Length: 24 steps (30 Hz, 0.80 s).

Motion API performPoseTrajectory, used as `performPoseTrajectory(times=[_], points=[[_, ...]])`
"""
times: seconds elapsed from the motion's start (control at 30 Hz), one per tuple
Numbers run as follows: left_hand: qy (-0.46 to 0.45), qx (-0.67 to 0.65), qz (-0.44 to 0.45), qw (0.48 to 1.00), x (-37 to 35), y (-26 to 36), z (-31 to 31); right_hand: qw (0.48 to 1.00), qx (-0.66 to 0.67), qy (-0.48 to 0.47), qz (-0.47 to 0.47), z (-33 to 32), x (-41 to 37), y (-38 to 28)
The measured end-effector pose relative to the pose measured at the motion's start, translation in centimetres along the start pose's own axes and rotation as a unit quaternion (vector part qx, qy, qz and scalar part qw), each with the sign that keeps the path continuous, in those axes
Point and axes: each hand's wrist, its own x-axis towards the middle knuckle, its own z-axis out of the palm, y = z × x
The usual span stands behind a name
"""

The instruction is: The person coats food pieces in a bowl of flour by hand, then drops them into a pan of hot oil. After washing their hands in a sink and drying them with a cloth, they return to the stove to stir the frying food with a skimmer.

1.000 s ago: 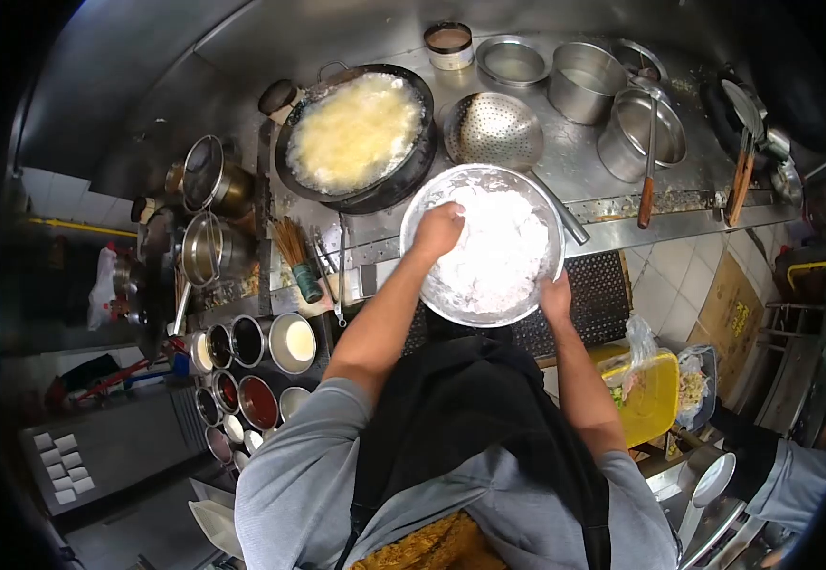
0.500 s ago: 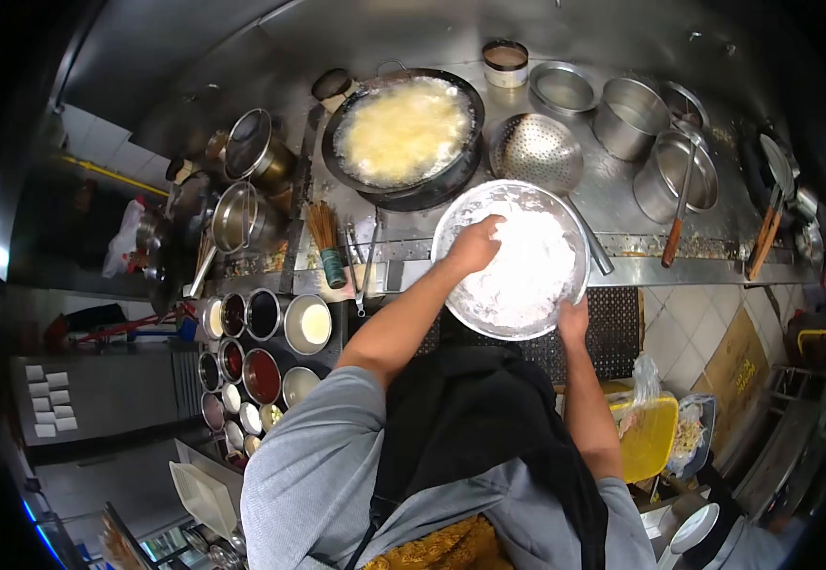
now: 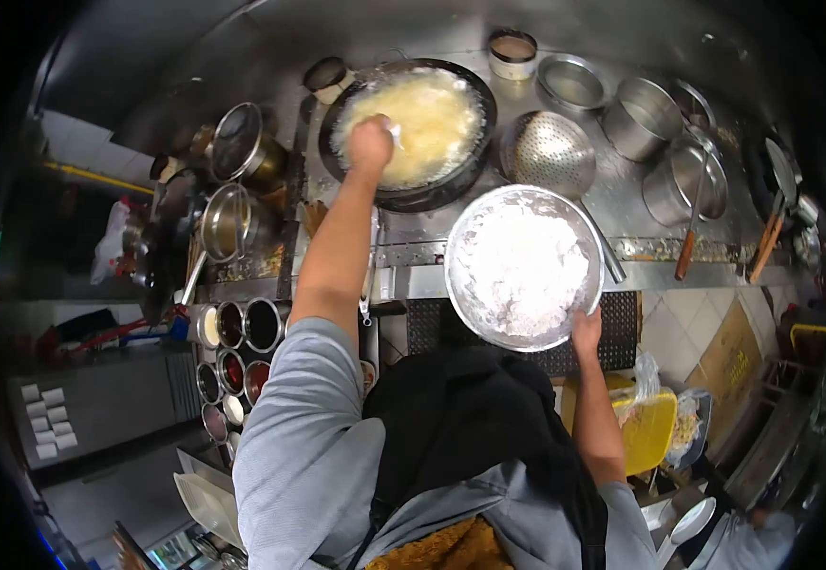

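Observation:
My left hand (image 3: pixel 371 144) is stretched over the wok (image 3: pixel 487 128), above its left side. Its fingers are closed on a small white-coated piece (image 3: pixel 395 134), whose kind I cannot make out. Below them pale yellow oil (image 3: pixel 427 119) is bubbling and foaming. On the near right, my right hand (image 3: pixel 586 332) grips the rim of a metal bowl (image 3: pixel 463 313) at its lower right edge. White powder (image 3: pixel 527 266) lies in that bowl, with whitened lumps in it. The bowl is held at the counter's front edge.
A perforated strainer (image 3: pixel 550 152) rests right of the wok, its handle running behind the bowl. Steel pots (image 3: pixel 641 119) stand at the back right. Sauce containers (image 3: pixel 263 325) cluster at the lower left. A yellow basket (image 3: pixel 648 432) is at the lower right.
My left hand has gone from inside the bowl up and left to over the wok, carrying a white-coated piece. The bowl stays in my right hand, slightly shifted in view.

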Motion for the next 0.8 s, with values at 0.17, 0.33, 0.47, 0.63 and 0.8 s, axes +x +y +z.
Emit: performPoseTrajectory(times=[0.17,0.33,0.47,0.63,0.8], points=[[0.081,-0.152,0.066,0.983,-5.0,10.2,-5.0,0.999,0.033,0.019,-0.009,0.4,0.1,0.4],[-0.179,-0.296,-0.003,0.938,-15.4,16.4,1.5,0.999,0.043,0.0,0.004,0.2,-0.2,-0.7],[-0.302,-0.204,-0.08,0.928,-22.2,15.0,12.3,0.999,0.035,0.01,-0.019,0.2,-0.5,-1.2],[-0.363,-0.224,-0.11,0.898,-24.4,17.7,12.4,0.999,0.025,0.02,-0.016,0.4,0.1,0.2],[-0.449,-0.273,-0.056,0.849,-24.5,18.1,11.4,0.999,0.019,0.025,-0.013,0.1,0.1,-0.4]])
